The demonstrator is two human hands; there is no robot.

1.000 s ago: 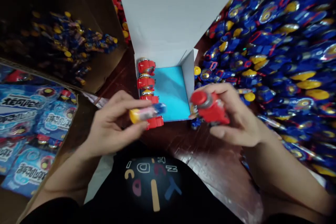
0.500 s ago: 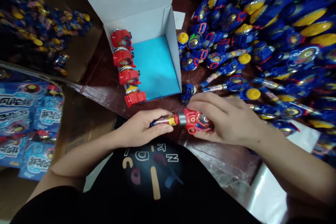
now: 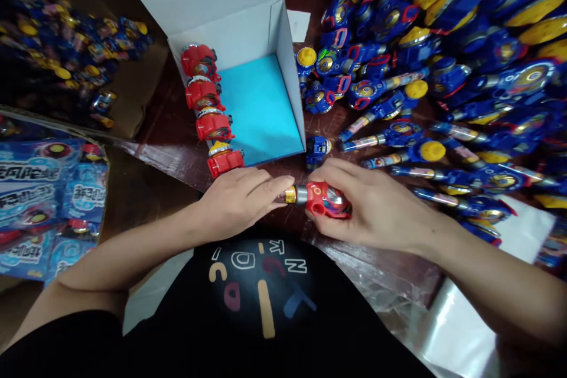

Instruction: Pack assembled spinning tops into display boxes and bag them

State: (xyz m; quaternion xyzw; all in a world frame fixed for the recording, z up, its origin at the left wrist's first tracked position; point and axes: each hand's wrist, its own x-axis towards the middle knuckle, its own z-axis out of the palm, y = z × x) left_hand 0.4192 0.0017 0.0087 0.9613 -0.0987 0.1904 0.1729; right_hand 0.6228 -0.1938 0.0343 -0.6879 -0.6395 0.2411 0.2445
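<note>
Between my hands lies a red toy gun (image 3: 328, 199) joined through a grey collar to a candy tube (image 3: 289, 194) with a yellow end. My right hand (image 3: 367, 207) is closed round the red body. My left hand (image 3: 241, 204) wraps over the tube and hides most of it. Just beyond stands an open white box (image 3: 290, 65) with a light blue floor. Several red toys (image 3: 212, 125) line its left side, the nearest one at the front edge, close to my left hand.
Many blue toys (image 3: 401, 130) with yellow caps and attached tubes spread across the right of the dark table. A carton (image 3: 133, 82) of small candy tubes is at the upper left. Blue printed packages (image 3: 35, 189) fill another carton below it. White sheets (image 3: 469, 325) lie lower right.
My left hand has rolled over the tube, so its back now faces up and less of the tube shows. The red toy has turned slightly in my right hand.
</note>
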